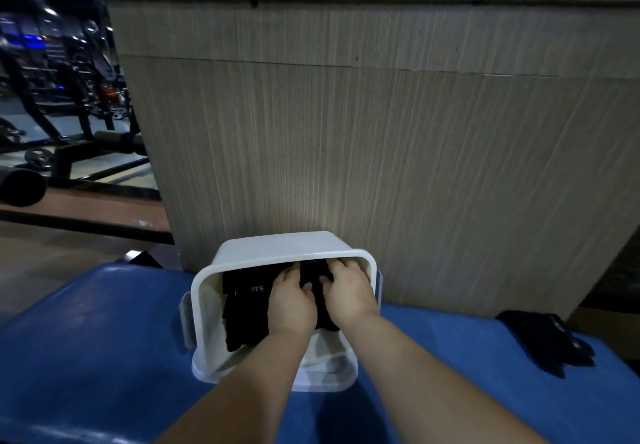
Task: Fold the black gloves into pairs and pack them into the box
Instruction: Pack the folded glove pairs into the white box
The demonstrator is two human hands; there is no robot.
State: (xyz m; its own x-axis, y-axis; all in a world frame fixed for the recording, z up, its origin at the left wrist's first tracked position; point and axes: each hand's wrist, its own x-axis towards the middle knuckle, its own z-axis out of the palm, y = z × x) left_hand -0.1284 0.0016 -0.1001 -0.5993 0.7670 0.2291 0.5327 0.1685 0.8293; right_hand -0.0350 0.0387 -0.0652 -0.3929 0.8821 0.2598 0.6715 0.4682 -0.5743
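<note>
Partly done, judging by the load: packed into the white box [277, 246], a dark stack of black gloves [249, 291] filling the left and middle, with pale lettering on the top one. Impossible to count the pairs, or to say how neatly folded underneath. Set on a blue padded bench [104, 322], hard up against a wood-grain counter front [381, 131], with the box mouth tipped toward the wearer. Left to do, at the least: one more dark glove or pair [550, 339], lying flat on the bench well apart from the box on the right, not yet packed; whether single or doubled, too dark to tell. Probably at the step of settling a pair into place. Both hands down inside the box, side by side and nearly touching, palms down on the gloves. Left hand [292, 299]: fingers fairly straight and pointing away, pressing flat on the fabric rather than closing round it. Right hand [346, 291]: fingers bent over the far top of the bundle near the right wall, thumb turned in against the cloth, seemingly gripping a fold loosely, though hidden beneath the palm.
</note>
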